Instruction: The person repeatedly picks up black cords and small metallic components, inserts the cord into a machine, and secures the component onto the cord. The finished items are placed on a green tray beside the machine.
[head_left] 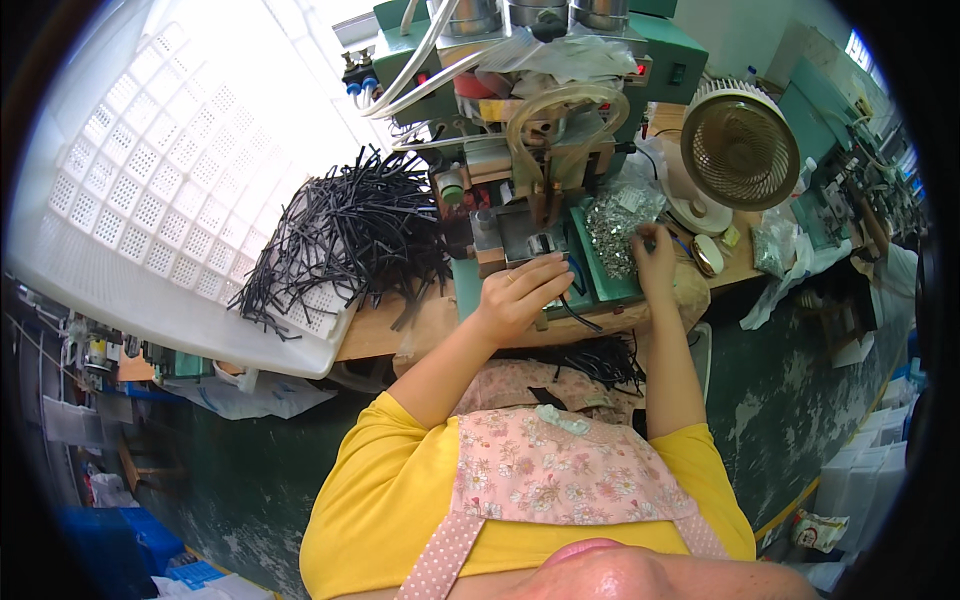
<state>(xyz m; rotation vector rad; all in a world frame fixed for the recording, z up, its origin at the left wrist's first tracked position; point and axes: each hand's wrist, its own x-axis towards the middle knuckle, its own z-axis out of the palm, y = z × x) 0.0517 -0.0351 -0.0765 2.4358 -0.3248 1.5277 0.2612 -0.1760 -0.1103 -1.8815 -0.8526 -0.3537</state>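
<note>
My left hand [518, 300] lies over the front of a green bench machine [540, 180], its fingers stretched out towards a metal fixture [518, 232]. Beside its fingertips a black cord [582, 318] hangs over the machine's front edge; whether the hidden thumb touches it I cannot tell. At the right, my right hand [655, 262] has its fingers curled at the edge of a pile of small shiny metal parts [612, 235] in a green tray [612, 290]. What is between those fingertips is too small to make out.
A heap of black cords [350, 235] lies left of the machine, next to a large white perforated crate [150, 220]. At right stand a round fan [740, 152] and a white-and-gold oval object [707, 255]. More black cords [600, 360] rest near my lap.
</note>
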